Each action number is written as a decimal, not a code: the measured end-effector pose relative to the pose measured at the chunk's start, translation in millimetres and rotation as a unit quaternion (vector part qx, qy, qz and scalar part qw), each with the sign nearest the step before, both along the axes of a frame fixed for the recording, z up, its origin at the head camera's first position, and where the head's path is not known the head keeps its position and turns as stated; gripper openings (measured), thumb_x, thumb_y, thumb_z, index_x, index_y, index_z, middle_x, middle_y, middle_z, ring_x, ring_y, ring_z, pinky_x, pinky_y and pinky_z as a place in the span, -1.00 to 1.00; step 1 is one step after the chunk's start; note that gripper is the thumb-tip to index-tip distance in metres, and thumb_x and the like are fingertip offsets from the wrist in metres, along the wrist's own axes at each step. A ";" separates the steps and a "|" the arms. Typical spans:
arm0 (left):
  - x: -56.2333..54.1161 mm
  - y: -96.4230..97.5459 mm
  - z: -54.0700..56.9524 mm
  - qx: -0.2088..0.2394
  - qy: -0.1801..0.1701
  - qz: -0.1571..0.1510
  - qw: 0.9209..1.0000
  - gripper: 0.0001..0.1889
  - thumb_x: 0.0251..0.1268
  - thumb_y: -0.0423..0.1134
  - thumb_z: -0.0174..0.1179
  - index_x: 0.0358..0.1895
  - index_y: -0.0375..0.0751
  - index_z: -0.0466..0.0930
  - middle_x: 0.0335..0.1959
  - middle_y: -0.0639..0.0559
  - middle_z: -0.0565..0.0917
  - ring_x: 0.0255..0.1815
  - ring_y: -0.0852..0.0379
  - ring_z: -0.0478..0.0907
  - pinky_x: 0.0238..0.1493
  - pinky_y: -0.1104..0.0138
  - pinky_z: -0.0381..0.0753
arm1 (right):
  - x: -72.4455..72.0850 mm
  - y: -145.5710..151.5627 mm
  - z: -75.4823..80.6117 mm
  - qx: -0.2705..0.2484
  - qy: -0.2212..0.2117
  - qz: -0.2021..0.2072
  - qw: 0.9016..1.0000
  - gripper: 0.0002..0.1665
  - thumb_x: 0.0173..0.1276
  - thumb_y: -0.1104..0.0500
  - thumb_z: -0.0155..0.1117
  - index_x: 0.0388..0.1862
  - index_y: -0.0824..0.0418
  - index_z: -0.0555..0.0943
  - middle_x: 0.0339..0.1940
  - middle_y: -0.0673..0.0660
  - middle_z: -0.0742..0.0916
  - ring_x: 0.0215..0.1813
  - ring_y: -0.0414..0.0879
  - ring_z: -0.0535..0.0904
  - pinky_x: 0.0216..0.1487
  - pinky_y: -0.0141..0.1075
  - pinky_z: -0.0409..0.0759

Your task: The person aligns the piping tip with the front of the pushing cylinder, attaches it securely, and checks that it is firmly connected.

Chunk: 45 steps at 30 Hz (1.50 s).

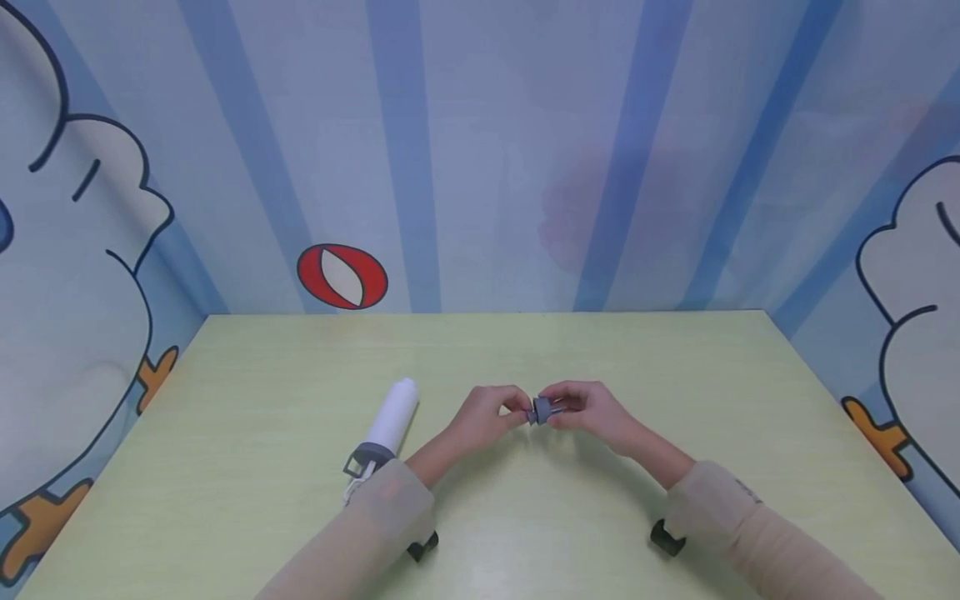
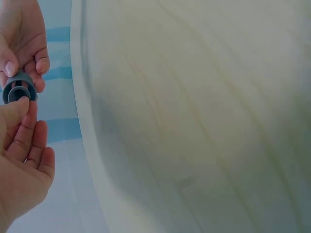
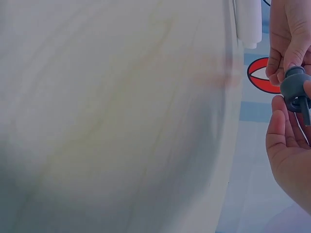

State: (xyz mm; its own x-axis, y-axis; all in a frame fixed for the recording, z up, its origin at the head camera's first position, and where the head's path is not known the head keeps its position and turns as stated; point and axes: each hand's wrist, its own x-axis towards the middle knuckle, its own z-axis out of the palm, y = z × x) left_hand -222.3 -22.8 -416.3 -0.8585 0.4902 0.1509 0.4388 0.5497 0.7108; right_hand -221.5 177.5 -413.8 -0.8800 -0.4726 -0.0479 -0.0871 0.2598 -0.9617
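Above the table, both hands meet at a small grey round part [image 1: 542, 410] with a wide cup-shaped body and a narrower ringed end. My left hand [image 1: 486, 417] pinches the narrow end between thumb and finger. From the other side my right hand [image 1: 596, 410] grips the body with thumb and fingertips. The right wrist view shows a thin grey stem [image 3: 304, 110] sticking out of the body toward the right palm. In the left wrist view, the left thumb [image 2: 17, 109] lies against the ring.
Left of the left forearm, a white bottle [image 1: 392, 419] with a grey lid [image 1: 372, 454] lies on the pale wooden table [image 1: 540, 517]. A white strap hangs from the lid, partly behind the sleeve [image 1: 390, 508]. A blue striped wall [image 1: 495, 167] rises at the back.
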 end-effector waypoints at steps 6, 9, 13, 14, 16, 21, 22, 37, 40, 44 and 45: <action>3.2 -0.3 1.2 -0.001 -0.006 0.005 1.000 -0.94 0.14 -0.24 0.15 -0.35 -0.11 0.59 -0.39 0.09 0.65 -0.30 0.20 0.54 -0.28 0.41 0.43 | 1.0 -4.2 0.1 -0.005 -0.010 0.007 1.000 -0.50 0.13 0.25 0.25 0.05 0.42 0.43 -0.05 0.35 0.59 -0.11 -0.11 0.59 -0.15 -0.30 0.56; 4.2 -0.8 1.5 0.004 -0.012 0.011 1.000 -0.94 0.14 -0.23 0.16 -0.36 -0.09 0.59 -0.40 0.09 0.65 -0.30 0.21 0.54 -0.28 0.41 0.43 | 2.2 -6.0 1.2 -0.007 -0.014 0.004 1.000 -0.49 0.13 0.24 0.25 0.05 0.42 0.43 -0.05 0.35 0.59 -0.10 -0.08 0.60 -0.15 -0.30 0.56; 4.1 -1.9 -0.7 0.013 -0.007 0.016 1.000 -0.94 0.12 -0.22 0.17 -0.36 -0.10 0.59 -0.41 0.09 0.66 -0.31 0.21 0.55 -0.28 0.41 0.44 | 3.6 -7.7 1.6 -0.012 -0.019 0.002 1.000 -0.50 0.11 0.24 0.26 0.03 0.43 0.45 -0.08 0.32 0.62 -0.14 -0.13 0.61 -0.16 -0.31 0.56; 4.0 -2.3 -1.4 0.016 -0.007 0.018 1.000 -0.93 0.12 -0.22 0.17 -0.35 -0.10 0.59 -0.41 0.09 0.66 -0.31 0.21 0.56 -0.28 0.41 0.44 | 3.7 -8.0 1.3 -0.013 -0.020 0.002 1.000 -0.50 0.10 0.24 0.27 0.03 0.43 0.45 -0.10 0.31 0.62 -0.16 -0.15 0.61 -0.16 -0.31 0.56; 4.1 -3.2 -2.0 0.022 -0.007 0.020 1.000 -0.93 0.12 -0.22 0.17 -0.34 -0.10 0.59 -0.40 0.09 0.66 -0.31 0.21 0.56 -0.28 0.40 0.45 | 3.8 -8.6 0.9 -0.016 -0.022 0.004 1.000 -0.49 0.09 0.24 0.28 0.02 0.44 0.45 -0.13 0.28 0.64 -0.19 -0.17 0.62 -0.16 -0.31 0.56; 3.9 -4.2 -2.5 0.033 -0.014 0.026 0.999 -0.93 0.11 -0.22 0.19 -0.35 -0.10 0.59 -0.42 0.08 0.66 -0.33 0.21 0.55 -0.31 0.42 0.44 | 3.7 -10.3 0.3 -0.021 -0.029 0.005 0.999 -0.47 0.07 0.22 0.30 0.01 0.45 0.46 -0.22 0.18 0.68 -0.25 -0.21 0.62 -0.16 -0.31 0.56; 3.8 -4.3 -2.7 0.034 -0.014 0.026 0.999 -0.93 0.10 -0.23 0.19 -0.36 -0.11 0.58 -0.43 0.08 0.66 -0.34 0.21 0.54 -0.32 0.42 0.43 | 3.8 -10.6 0.4 -0.022 -0.031 0.003 0.999 -0.47 0.06 0.22 0.31 0.00 0.45 0.46 -0.22 0.17 0.68 -0.25 -0.21 0.62 -0.16 -0.31 0.56; 8.0 -4.7 -4.7 0.031 -0.001 0.038 0.999 -0.92 0.08 -0.22 0.21 -0.39 -0.13 0.58 -0.44 0.05 0.67 -0.36 0.20 0.56 -0.38 0.46 0.42 | 6.8 -14.0 -0.5 -0.023 -0.028 -0.008 0.999 -0.50 0.03 0.21 0.34 -0.08 0.48 0.50 -0.29 0.13 0.70 -0.30 -0.20 0.63 -0.18 -0.32 0.57; 8.9 -4.8 -5.0 0.024 0.004 0.041 0.999 -0.91 0.09 -0.21 0.19 -0.37 -0.13 0.60 -0.43 0.06 0.67 -0.36 0.20 0.56 -0.37 0.47 0.42 | 7.5 -14.7 -0.6 -0.025 -0.027 -0.012 0.999 -0.50 0.02 0.21 0.35 -0.09 0.49 0.50 -0.31 0.09 0.70 -0.31 -0.21 0.63 -0.20 -0.32 0.57; 9.4 -5.4 -5.0 0.023 0.002 0.044 0.999 -0.90 0.10 -0.21 0.18 -0.36 -0.13 0.61 -0.43 0.05 0.67 -0.36 0.20 0.56 -0.38 0.47 0.43 | 8.0 -15.9 -1.3 -0.027 -0.025 -0.014 0.999 -0.50 0.02 0.21 0.35 -0.10 0.50 0.50 -0.33 0.03 0.69 -0.32 -0.22 0.63 -0.21 -0.34 0.57; 9.3 -5.5 -5.1 0.024 0.000 0.045 0.999 -0.90 0.10 -0.22 0.18 -0.36 -0.13 0.61 -0.43 0.05 0.67 -0.36 0.20 0.56 -0.39 0.47 0.43 | 8.1 -16.4 -1.3 -0.027 -0.025 -0.016 0.999 -0.51 0.02 0.21 0.35 -0.11 0.49 0.50 -0.34 0.01 0.69 -0.32 -0.22 0.63 -0.21 -0.34 0.57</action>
